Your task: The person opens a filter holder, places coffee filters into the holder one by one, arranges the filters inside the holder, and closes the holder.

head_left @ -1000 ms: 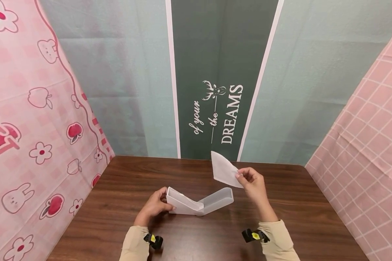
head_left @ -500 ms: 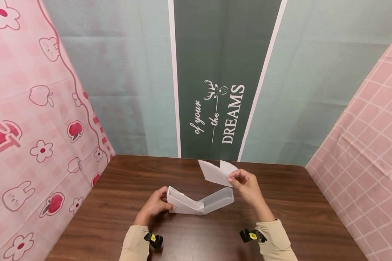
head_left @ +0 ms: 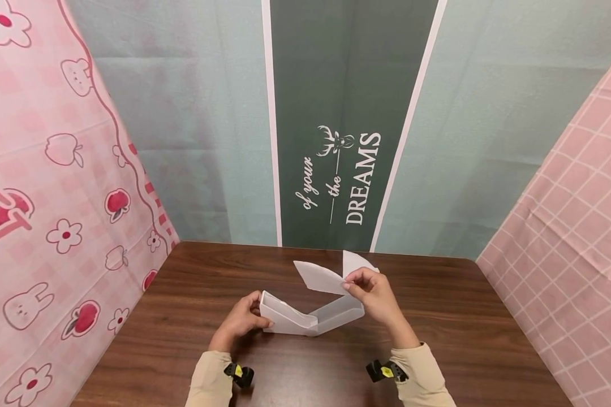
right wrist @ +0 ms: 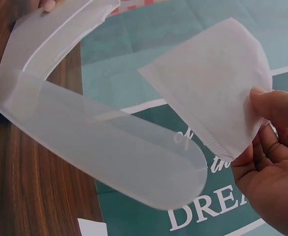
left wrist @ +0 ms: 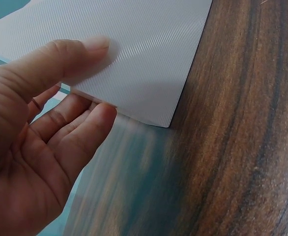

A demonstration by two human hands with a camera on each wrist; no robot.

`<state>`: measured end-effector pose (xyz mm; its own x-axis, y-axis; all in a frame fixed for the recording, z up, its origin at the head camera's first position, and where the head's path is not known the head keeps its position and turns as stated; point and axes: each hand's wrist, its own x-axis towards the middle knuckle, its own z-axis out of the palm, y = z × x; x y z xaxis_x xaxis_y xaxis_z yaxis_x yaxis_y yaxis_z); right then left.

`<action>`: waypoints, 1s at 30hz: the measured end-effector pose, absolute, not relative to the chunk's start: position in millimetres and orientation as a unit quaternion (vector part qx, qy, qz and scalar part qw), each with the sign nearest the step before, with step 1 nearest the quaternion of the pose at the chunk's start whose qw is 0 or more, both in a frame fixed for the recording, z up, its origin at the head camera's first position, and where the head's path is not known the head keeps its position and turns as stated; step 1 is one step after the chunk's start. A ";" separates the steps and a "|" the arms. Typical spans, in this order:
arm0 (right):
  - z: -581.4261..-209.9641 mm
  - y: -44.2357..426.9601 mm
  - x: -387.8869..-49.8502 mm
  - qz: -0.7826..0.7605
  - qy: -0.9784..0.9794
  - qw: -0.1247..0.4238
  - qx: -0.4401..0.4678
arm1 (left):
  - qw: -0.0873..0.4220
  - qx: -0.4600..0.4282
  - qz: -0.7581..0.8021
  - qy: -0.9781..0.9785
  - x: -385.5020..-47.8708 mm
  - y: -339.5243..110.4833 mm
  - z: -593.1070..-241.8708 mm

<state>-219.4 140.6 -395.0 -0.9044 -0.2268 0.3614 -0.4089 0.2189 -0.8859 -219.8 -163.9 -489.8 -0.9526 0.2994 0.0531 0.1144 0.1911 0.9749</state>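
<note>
A translucent white plastic case (head_left: 288,320) stands on the table with its hinged lid (head_left: 338,312) swung open to the right. My left hand (head_left: 245,316) grips the case's left end, thumb on the ribbed near face (left wrist: 149,54) and fingers curled at its edge. Above the lid, my right hand (head_left: 378,294) pinches a white paper coffee filter (right wrist: 213,83) with a crimped seam. The filter hangs in the air, apart from the case. Something pale shows inside the case; I cannot tell what it is.
Behind my right hand, another white paper piece (head_left: 356,263) is near the back of the brown wooden table (head_left: 209,271). A green and teal cloth backdrop (head_left: 336,85) hangs beyond the far edge. Pink patterned cloths stand at both sides.
My right hand has moved left with the coffee filter and lowered it slightly, uncovering the white paper piece behind. My left hand and the case have stayed in place.
</note>
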 end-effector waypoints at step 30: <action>-400.5 114.7 -209.0 0.609 -0.757 0.016 0.238 | 0.083 0.139 0.631 0.758 -221.0 -165.1 -492.9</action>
